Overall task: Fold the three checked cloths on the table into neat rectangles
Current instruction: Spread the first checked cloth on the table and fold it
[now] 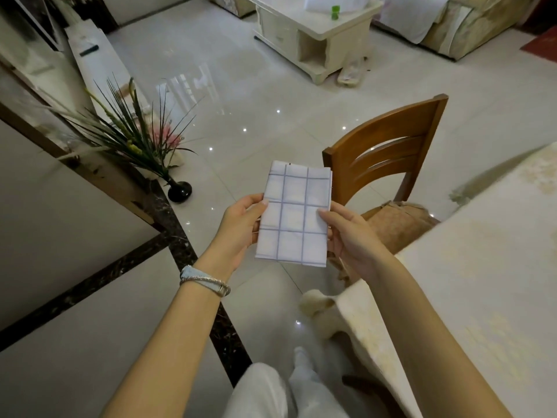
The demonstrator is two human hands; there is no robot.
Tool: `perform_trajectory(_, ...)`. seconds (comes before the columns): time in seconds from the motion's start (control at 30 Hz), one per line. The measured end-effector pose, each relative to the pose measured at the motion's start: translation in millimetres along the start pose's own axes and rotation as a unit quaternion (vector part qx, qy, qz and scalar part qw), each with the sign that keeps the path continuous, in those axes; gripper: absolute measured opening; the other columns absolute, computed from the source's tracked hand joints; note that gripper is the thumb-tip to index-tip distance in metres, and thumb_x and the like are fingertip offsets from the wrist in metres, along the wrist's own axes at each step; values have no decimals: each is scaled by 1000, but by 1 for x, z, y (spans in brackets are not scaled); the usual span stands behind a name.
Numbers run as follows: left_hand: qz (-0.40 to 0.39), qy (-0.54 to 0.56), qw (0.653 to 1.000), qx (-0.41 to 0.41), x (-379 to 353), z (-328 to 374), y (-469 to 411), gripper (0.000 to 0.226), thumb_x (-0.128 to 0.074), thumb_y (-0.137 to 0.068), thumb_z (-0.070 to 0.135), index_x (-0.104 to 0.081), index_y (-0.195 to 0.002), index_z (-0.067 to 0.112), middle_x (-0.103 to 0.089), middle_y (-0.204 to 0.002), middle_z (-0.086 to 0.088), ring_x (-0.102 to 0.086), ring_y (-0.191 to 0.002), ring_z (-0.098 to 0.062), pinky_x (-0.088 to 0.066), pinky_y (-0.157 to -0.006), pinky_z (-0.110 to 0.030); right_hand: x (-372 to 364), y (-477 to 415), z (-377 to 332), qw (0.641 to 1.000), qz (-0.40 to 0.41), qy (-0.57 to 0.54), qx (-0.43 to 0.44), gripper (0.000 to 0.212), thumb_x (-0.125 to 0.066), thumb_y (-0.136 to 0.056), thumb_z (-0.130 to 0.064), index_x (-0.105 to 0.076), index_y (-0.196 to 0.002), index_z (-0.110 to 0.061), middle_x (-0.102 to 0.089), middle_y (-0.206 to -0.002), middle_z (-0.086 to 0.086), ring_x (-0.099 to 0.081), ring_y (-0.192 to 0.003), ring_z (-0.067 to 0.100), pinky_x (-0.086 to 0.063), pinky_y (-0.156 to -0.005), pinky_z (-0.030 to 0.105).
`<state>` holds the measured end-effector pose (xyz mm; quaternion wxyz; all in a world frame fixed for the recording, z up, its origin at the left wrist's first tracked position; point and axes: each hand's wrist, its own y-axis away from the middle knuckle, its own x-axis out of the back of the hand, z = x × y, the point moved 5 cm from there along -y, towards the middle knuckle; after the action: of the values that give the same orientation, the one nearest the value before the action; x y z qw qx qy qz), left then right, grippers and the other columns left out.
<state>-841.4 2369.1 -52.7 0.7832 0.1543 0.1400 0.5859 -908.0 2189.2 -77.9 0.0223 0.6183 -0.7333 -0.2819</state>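
Hands, left (238, 227) and right (346, 233), pinching folded checked cloth (295, 215) mid-air, long axis pointing away

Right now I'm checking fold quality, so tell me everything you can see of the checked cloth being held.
The checked cloth is white with thin blue-grey grid lines, looks like soft woven fabric, and is folded into a neat upright rectangle, layered edges showing at its upper right. It is held in the air above the floor, not on the table. The left hand pinches its left edge, the right hand its right edge.
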Motion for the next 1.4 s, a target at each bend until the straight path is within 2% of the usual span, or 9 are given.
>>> perform_trajectory(0.17,-4,0,1000,7,19,15,-55,23,-51,-101,22,-61,-120,14,-71,-94,0,-66,-75,-11,-55,-66,-26,-12,-55,-12,1000,0,15,-3,30,-50,-102,-24,-59,-130,-19,-68,-125,4,-65,-115,27,-51,-100,49)
perform_trajectory(0.53,-55,-8,998,6,81,94,-237,25,-52,-100,24,-61,-121,14,-71,-100,-4,-65,-84,-16,-55,-75,-32,-72,-218,-84,999,32,6,38,27,-47,-103,-21,-58,-127,-20,-69,-122,6,-68,-110,26,-60,-83,34)
perform_trajectory(0.6,-71,-25,997,6,90,113,-271,25,-52,-101,24,-60,-122,14,-71,-102,-5,-67,-83,-14,-56,-72,-31,-84,-245,-99,998,48,-9,42,23,-46,-103,-20,-60,-121,-23,-70,-120,6,-68,-109,26,-60,-82,34)
perform_trajectory(0.7,-98,-46,994,-1,96,140,-318,21,-52,-101,22,-62,-118,15,-70,-100,-4,-68,-74,-9,-54,-62,-24,-91,-281,-116,996,71,-32,52,28,-46,-103,-17,-60,-127,-18,-69,-123,10,-70,-104,27,-60,-82,36)
perform_trajectory(0.77,-110,-47,993,0,93,152,-342,19,-52,-100,22,-64,-115,18,-72,-100,-3,-68,-77,-10,-55,-65,-26,-91,-297,-125,994,82,-42,51,30,-47,-102,-15,-59,-130,-15,-67,-125,13,-68,-100,26,-60,-83,38)
perform_trajectory(0.97,-167,-66,984,6,49,186,-422,25,-52,-101,22,-62,-123,14,-71,-109,-7,-67,-89,-16,-55,-78,-34,-56,-351,-170,987,130,-66,73,30,-47,-101,-14,-61,-128,-15,-70,-118,10,-66,-95,24,-56,-88,42)
perform_trajectory(1.2,-214,-80,973,-17,-33,227,-519,20,-53,-100,19,-68,-114,16,-73,-103,-4,-68,-88,-16,-57,-73,-31,22,-421,-228,976,178,-84,99,28,-49,-100,-15,-64,-125,-17,-69,-108,4,-63,-90,22,-56,-71,29)
perform_trajectory(1.3,-232,-101,967,-26,-77,247,-558,22,-53,-100,17,-68,-116,13,-74,-99,-2,-69,-86,-14,-57,-70,-28,63,-446,-257,968,206,-96,105,27,-51,-100,-17,-65,-123,-16,-65,-105,5,-56,-90,24,-53,-74,30)
perform_trajectory(1.4,-249,-115,961,-39,-125,270,-594,22,-54,-99,16,-68,-116,12,-74,-97,-2,-69,-84,-13,-56,-66,-24,100,-466,-288,960,226,-114,122,26,-51,-100,-16,-64,-122,-16,-67,-104,3,-61,-87,21,-53,-74,30)
